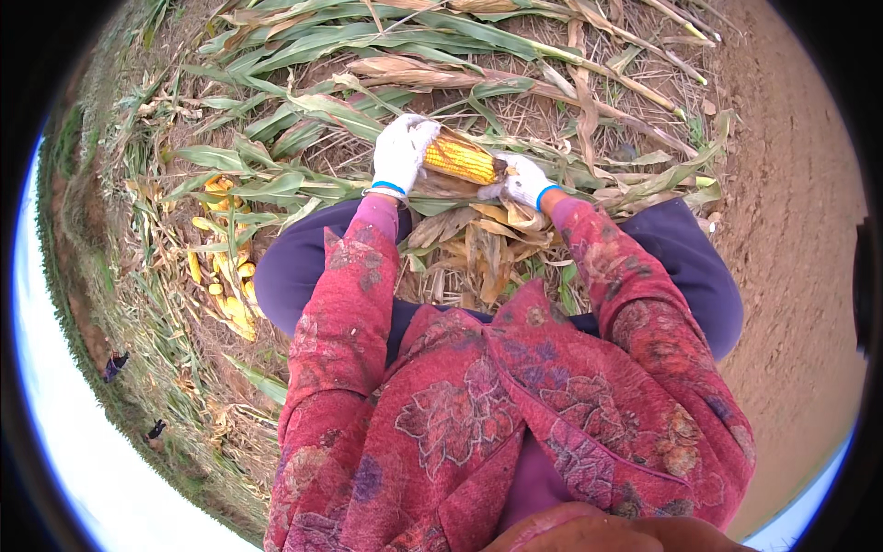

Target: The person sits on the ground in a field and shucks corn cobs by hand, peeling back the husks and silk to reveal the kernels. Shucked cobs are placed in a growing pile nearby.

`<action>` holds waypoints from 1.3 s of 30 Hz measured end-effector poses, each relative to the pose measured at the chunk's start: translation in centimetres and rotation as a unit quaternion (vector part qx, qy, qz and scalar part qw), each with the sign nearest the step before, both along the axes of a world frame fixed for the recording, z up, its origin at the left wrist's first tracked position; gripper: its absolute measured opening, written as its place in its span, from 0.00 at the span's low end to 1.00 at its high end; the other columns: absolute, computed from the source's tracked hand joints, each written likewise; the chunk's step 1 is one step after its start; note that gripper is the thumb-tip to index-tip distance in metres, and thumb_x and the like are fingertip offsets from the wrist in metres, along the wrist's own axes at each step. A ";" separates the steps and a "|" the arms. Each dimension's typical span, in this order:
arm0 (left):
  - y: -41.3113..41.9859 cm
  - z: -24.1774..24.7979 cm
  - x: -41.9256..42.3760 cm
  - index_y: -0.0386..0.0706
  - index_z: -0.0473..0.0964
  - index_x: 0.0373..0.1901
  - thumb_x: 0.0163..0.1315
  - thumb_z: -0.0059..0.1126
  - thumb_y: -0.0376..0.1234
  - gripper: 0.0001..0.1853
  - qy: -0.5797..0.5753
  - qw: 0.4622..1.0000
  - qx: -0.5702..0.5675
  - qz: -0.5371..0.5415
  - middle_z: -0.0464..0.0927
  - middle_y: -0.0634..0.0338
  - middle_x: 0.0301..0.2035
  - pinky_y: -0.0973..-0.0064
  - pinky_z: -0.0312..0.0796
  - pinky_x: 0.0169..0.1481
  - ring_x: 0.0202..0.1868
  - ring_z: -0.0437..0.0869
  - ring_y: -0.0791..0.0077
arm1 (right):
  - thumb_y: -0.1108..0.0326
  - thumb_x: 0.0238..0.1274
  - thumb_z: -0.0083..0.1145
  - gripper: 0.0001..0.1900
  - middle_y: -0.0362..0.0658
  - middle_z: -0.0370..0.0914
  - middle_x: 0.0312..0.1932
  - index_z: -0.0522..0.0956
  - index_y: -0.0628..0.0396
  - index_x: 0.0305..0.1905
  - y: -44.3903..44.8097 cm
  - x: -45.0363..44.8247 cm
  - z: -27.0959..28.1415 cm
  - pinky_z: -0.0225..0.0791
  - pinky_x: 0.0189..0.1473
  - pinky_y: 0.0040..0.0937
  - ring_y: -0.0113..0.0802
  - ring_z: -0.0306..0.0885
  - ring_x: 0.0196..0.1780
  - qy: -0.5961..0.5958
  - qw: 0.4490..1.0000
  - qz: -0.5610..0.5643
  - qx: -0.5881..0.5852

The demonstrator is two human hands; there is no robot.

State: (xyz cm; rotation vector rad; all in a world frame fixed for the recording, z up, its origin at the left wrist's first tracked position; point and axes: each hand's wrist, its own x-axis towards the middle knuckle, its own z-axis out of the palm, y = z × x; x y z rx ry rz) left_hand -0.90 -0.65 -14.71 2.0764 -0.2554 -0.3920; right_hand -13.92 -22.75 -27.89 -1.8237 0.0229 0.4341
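Between my two hands lies an ear of corn (461,160), its yellow kernels bare along the side facing up. My left hand (405,150), in a white knit glove with a blue cuff edge, grips its left end. At the other end, by the dark tip of the cob, my right hand (526,181) in a matching glove closes on the pulled-back husk. Dry brown husk leaves (507,238) hang and lie below the ear, between my bent knees. Part of the husk still covers the ear's upper and lower edges.
A heap of husked yellow corn ears (231,276) lies on the ground beside my left knee. Cut corn stalks (607,76) with green and dry leaves spread across the ground ahead. Bare tilled soil (779,172) stretches on the right. Two people (116,366) are far off at left.
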 end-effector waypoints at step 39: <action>-0.7 -5.4 4.1 0.40 0.83 0.50 0.72 0.55 0.43 0.18 0.264 0.951 -0.148 -0.065 0.85 0.60 0.42 0.79 0.75 0.29 0.40 0.85 0.78 | 0.63 0.55 0.70 0.21 0.50 0.84 0.46 0.84 0.56 0.54 -9.9 -1.3 -4.3 0.74 0.56 0.43 0.49 0.81 0.49 -0.107 0.989 0.047 -0.090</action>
